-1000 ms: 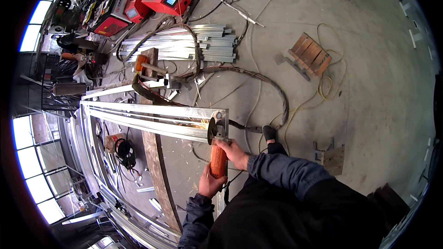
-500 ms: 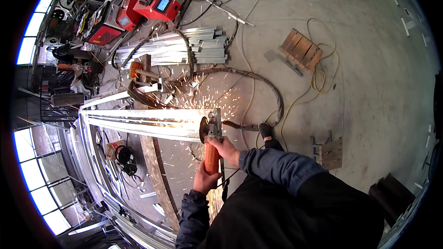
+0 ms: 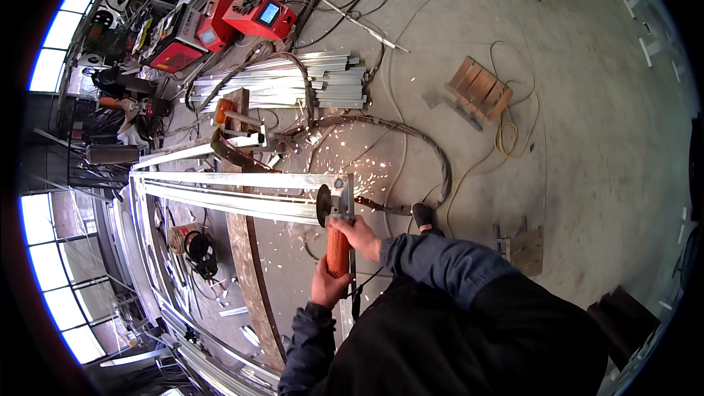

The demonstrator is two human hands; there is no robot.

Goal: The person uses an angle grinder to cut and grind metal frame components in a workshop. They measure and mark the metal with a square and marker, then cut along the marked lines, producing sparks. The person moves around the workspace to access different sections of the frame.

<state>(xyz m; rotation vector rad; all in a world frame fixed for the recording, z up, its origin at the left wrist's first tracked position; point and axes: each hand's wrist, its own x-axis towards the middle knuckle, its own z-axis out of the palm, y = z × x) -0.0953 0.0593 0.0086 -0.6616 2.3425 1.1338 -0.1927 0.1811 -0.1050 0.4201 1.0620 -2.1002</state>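
An orange angle grinder [image 3: 338, 251] is held between my two hands, its dark disc [image 3: 323, 204] up against the end of a silver metal frame [image 3: 242, 180]. My left hand [image 3: 328, 284] wraps the rear of the grinder's body. Closer to the disc, my right hand [image 3: 357, 237] grips the front of the body near the grinder head. Sparks [image 3: 359, 165] scatter above the frame's corner. Whether the disc touches the metal I cannot tell exactly. A dark cord hangs from the rear of the grinder beside my left hand.
A rusty beam [image 3: 253, 279] runs under the frame. Beyond lie a hammer [image 3: 233, 112], stacked metal profiles [image 3: 334, 77] and red machines [image 3: 264, 18]. A thick dark hose [image 3: 433, 148] curls over the floor near my shoe [image 3: 422, 214]. A wooden pallet piece [image 3: 478, 88] lies at right.
The sparks have thinned and the bright glow along the frame has faded. Both hands keep their hold on the grinder, almost in the same place. The view has shifted slightly.
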